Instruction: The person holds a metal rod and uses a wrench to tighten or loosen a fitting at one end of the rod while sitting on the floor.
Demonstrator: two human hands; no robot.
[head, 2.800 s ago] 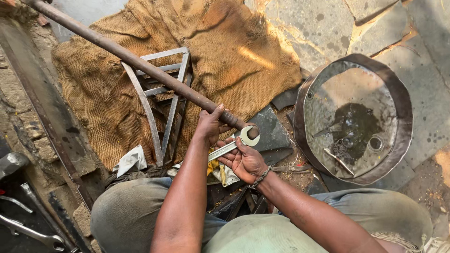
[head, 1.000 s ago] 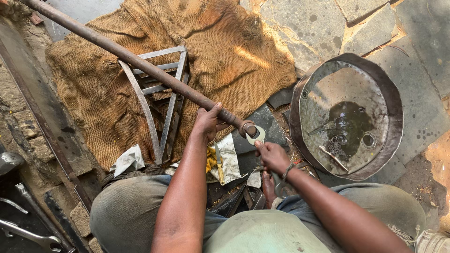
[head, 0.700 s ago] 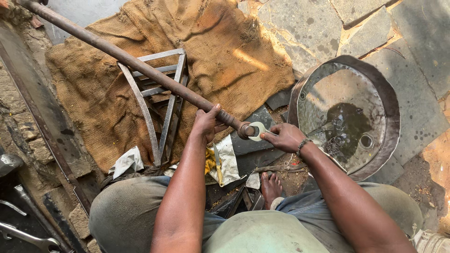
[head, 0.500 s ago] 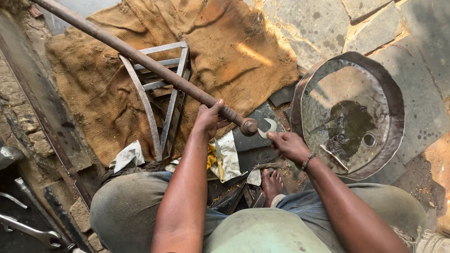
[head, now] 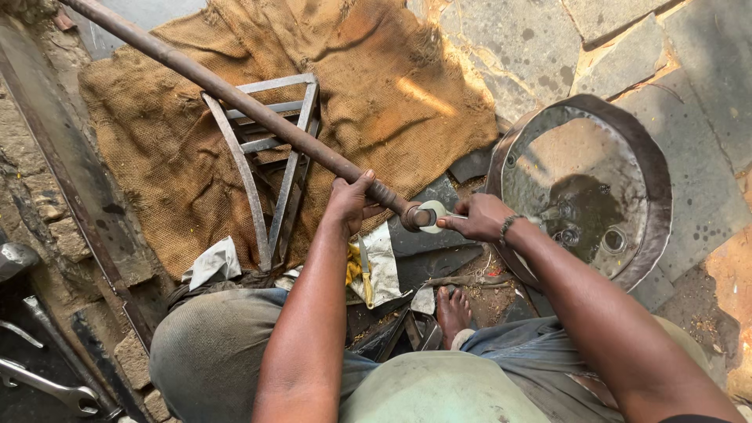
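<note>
One round metal pan (head: 654, 168) — dark liquid pooled inside.

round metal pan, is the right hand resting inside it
No, the right hand is beside the round metal pan, holding a wrench at the end of the long rusty pipe.

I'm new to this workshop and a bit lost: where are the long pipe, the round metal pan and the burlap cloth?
long pipe (head: 235, 98), head view, middle of its rusty shaft.
round metal pan (head: 658, 168), head view, its right rim.
burlap cloth (head: 376, 70), head view, a bare sunlit fold.
</note>
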